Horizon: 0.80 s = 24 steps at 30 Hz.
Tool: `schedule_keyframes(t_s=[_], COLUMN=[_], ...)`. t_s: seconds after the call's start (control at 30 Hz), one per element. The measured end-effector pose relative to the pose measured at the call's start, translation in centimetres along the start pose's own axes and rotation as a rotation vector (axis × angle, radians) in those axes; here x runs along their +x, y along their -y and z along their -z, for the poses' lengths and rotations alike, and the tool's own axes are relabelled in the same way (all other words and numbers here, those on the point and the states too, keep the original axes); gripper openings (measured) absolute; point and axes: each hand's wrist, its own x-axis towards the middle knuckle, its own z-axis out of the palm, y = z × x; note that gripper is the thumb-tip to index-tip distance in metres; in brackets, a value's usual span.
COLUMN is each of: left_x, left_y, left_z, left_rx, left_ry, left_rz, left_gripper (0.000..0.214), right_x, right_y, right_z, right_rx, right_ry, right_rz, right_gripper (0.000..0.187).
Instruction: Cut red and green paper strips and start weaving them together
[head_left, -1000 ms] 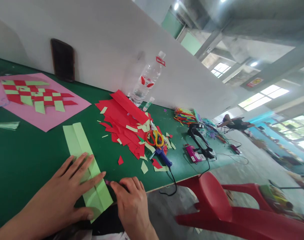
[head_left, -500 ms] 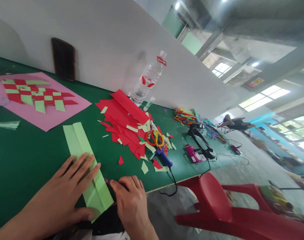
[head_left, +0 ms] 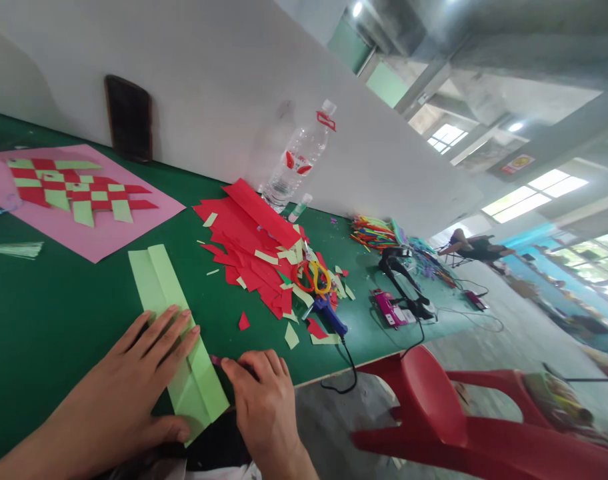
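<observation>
At far left, a bundle of pale green strips [head_left: 17, 250] lies on the green surface [head_left: 74, 293]. Above it, upper left, red and green woven paper pieces [head_left: 84, 189] sit on a pink sheet [head_left: 97, 243], which probably sets them apart from the loose scraps. A phone [head_left: 129, 119] leans upright against the pale partition [head_left: 209, 87], perhaps so that you can see its screen.

At lower left your left hand [head_left: 139, 373] lies flat, fingers spread, grasping nothing; it presses on a folded light green paper [head_left: 197, 383], apparently to stop it sliding. The paper slants from left of centre down to the surface's near edge. Just beside its right side, a small purple item [head_left: 215, 360] pokes from your right hand [head_left: 267, 403], whose fingers are curled in, thumb and forefinger pinching it; most of it is hidden, so its kind is unclear.

Mid-frame, red paper [head_left: 249, 233] lies heaped under green offcuts, with scissors [head_left: 321, 277] and a blue-handled tool [head_left: 333, 317] at its right edge, seemingly within your reach.
</observation>
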Motion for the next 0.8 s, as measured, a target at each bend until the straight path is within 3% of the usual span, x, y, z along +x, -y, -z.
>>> schedule_keyframes(t_s=[0.8], left_x=[-0.16], left_y=[0.05], left_z=[-0.03], left_rx=[-0.011], left_ry=[0.003], left_rz=[-0.012], left_gripper=[0.108], right_x=[1.0], right_y=[0.25], right_z=[-0.61], right_rx=[-0.031], right_ry=[0.06], right_rz=[-0.024], right_gripper=[0.027])
